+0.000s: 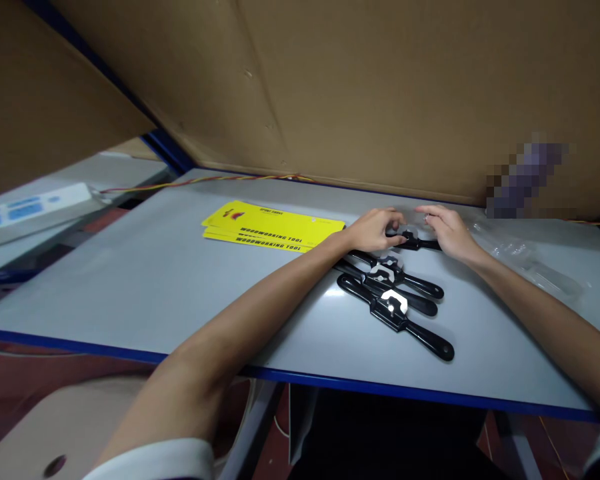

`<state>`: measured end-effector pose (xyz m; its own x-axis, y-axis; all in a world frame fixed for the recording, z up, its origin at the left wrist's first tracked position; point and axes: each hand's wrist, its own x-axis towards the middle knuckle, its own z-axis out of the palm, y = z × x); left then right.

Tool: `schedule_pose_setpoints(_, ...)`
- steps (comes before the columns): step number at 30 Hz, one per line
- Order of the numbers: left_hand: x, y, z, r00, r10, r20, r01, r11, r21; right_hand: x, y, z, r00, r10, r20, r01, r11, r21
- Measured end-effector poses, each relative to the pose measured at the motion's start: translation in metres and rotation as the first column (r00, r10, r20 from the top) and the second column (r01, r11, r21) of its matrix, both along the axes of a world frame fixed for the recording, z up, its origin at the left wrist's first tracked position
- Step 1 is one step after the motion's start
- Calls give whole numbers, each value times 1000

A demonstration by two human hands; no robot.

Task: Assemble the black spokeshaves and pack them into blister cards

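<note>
Several black spokeshaves with silvery blade plates lie in a slanting row on the grey table (180,280). The nearest spokeshave (387,312) lies in full view. At the far end of the row, my left hand (373,230) has its fingers curled around the left part of the farthest spokeshave (411,241), thumb over it. That tool's left handle is mostly hidden by the hand. My right hand (453,232) is over its right end, with fingers stretched out and apart; whether they touch it is unclear.
Yellow cards (280,227) printed "WOODWORKING TOOL" lie stacked left of my hands. Clear plastic packaging (530,260) is spread at the right. A cardboard wall (355,100) rises behind the table, with a twisted wire (220,179) along its foot. A white power strip (35,210) is at far left.
</note>
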<state>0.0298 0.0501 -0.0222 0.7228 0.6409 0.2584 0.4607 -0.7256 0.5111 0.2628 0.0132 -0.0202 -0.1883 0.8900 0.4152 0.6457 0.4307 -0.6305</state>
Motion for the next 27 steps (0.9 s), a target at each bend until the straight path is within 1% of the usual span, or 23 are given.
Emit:
schedule_pose_setpoints(4, -1, 0, 0, 1000, -17, -3, 16, 999, -43, -3, -8, 4, 977, 24, -212, -47, 994, -102)
schedule_pose_setpoints(6, -2, 0, 1, 1000, -22, -4, 22, 998, -57, -5, -12, 6, 962, 27, -273, -66, 989, -131)
schedule_pose_setpoints(8, -2, -1, 2, 1000, -23, -9, 23, 998, -56, -7, -15, 7, 962, 48, -269, -91, 985, -149)
schedule_pose_setpoints(10, -2, -2, 3, 1000, -22, -17, 21, 999, -47, -7, -18, 10, 970, 73, -230, -111, 982, -153)
schedule_pose_setpoints(15, -2, -4, 4, 1000, -22, 1, 22, 999, -49, -8, -20, 15, 987, 94, -130, -106, 990, -88)
schedule_pose_setpoints(20, -3, -5, 5, 999, -32, 30, 34, 998, -57, -8, -20, 14, 991, 88, -105, -104, 981, -162)
schedule_pose_setpoints(23, -3, -7, 6, 999, -29, 36, 31, 998, -55, -10, -20, 12, 984, 69, -162, -93, 984, -150)
schedule_pose_setpoints(27, -2, -8, 7, 999, -19, 33, 21, 998, -58, -11, -17, 10, 933, 16, -360, -77, 985, -156)
